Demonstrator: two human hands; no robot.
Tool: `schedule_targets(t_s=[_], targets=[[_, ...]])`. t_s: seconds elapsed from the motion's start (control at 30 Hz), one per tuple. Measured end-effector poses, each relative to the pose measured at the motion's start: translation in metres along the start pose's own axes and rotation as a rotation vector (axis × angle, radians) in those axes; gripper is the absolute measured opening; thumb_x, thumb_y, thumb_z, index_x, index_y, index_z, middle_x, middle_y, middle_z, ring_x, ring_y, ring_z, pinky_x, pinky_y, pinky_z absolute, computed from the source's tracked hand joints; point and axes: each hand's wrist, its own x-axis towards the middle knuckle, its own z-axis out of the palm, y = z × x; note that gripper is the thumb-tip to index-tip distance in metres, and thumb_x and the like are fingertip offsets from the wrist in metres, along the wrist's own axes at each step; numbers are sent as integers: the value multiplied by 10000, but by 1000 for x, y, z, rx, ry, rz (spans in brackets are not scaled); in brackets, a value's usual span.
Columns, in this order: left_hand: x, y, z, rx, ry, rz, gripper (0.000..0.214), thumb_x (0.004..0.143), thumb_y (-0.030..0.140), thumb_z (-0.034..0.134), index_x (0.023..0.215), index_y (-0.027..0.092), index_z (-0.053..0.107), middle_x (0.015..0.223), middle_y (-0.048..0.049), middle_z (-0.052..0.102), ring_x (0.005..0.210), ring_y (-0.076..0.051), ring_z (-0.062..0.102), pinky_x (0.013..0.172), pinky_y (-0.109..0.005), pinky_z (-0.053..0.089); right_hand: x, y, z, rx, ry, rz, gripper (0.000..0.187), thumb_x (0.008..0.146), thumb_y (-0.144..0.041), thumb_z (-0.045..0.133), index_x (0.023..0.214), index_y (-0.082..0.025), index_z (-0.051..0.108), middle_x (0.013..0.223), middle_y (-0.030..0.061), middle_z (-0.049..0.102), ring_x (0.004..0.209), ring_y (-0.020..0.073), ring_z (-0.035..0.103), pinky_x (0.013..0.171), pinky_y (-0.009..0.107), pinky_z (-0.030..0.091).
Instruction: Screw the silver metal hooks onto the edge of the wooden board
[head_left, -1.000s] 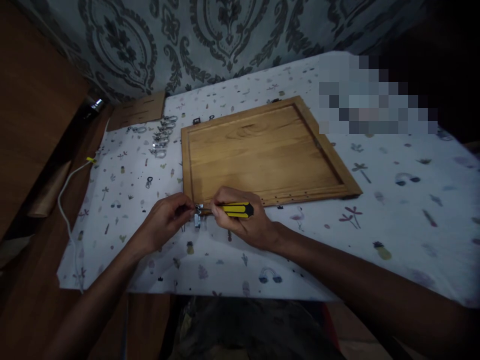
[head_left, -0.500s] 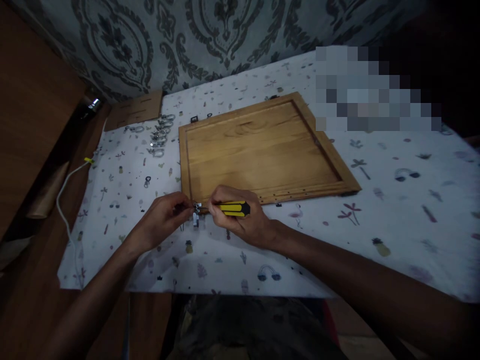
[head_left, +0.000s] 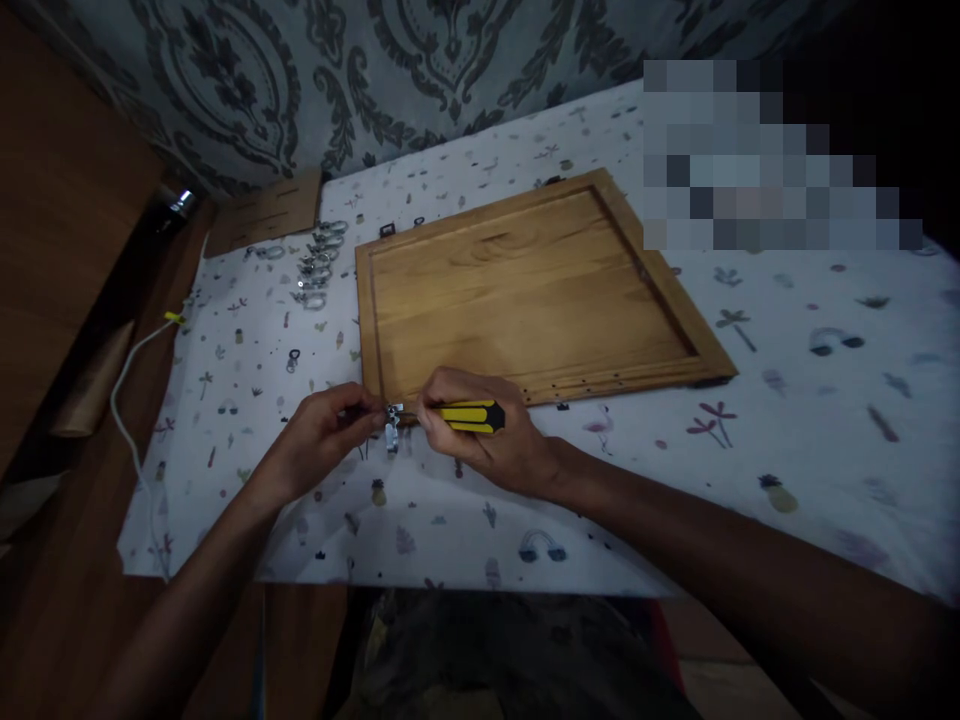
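A framed wooden cabinet door (head_left: 495, 290) lies flat on the patterned tablecloth. At its near left corner sits a metal hinge (head_left: 392, 425), its arm jutting over the door's edge. My right hand (head_left: 480, 425) is closed around a screwdriver (head_left: 471, 416) with a yellow and black handle, its shaft pointing left at the hinge. The tip is too small to make out. Beside the hinge, my left hand (head_left: 330, 430) has thumb and fingertips pinched together at the corner; what lies between them is hidden.
Several metal hinges (head_left: 319, 262) lie in a row left of the door, and a small dark metal piece (head_left: 292, 360) lies nearer. Flat cardboard (head_left: 264, 212) rests at the back left. A white cable (head_left: 120, 400) runs down the table's left side. A blurred patch covers the far right.
The view has shifted slightly, so the door appears a little higher and farther right. Both hands keep their places at the hinge, with the screwdriver still held.
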Motion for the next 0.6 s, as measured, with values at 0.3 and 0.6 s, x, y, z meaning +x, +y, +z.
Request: schedule_targets(t_s=[0.3, 0.6], targets=[[2, -3, 4, 102, 46, 27, 242, 878, 392, 601, 808, 172, 674, 751, -18, 673, 689, -152, 597, 643, -268, 466, 1, 0, 0, -20, 0, -33, 178, 945, -114, 558, 805, -215, 515, 749, -15, 575, 649, 100, 558, 614, 241, 457], [4, -5, 6, 33, 66, 19, 225, 846, 383, 664, 759, 176, 647, 714, -3, 659, 669, -143, 589, 627, -250, 455, 1, -1, -1, -15, -14, -2, 183, 972, -168, 557, 799, -217, 522, 735, -17, 584, 639, 102, 559, 598, 247, 452]])
